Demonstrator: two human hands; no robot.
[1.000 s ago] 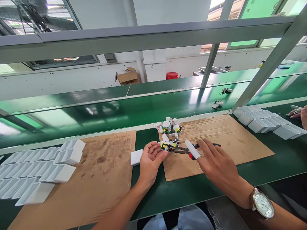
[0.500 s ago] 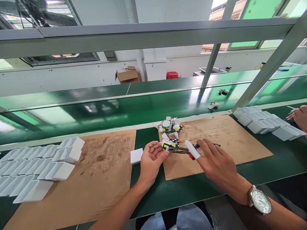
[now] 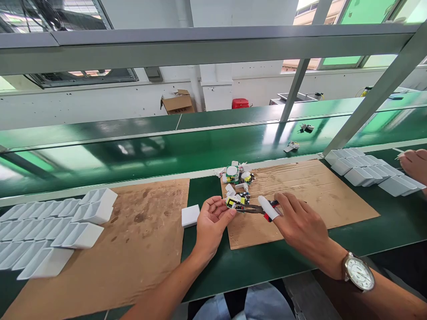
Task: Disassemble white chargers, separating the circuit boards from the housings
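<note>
Fingertips of the left hand (image 3: pixel 211 224) close on a small, boxy yellow, black and white electronic assembly (image 3: pixel 231 202), met at three o'clock by dark-nosed, red-and-black-handled pliers (image 3: pixel 254 209). The right hand (image 3: pixel 298 220) has its fingers wrapped around the handles. Similar white and green parts (image 3: pixel 232 172) lie between twelve and one o'clock. Left fingers partly cover the assembly; whether the pliers bite it is unclear.
</note>
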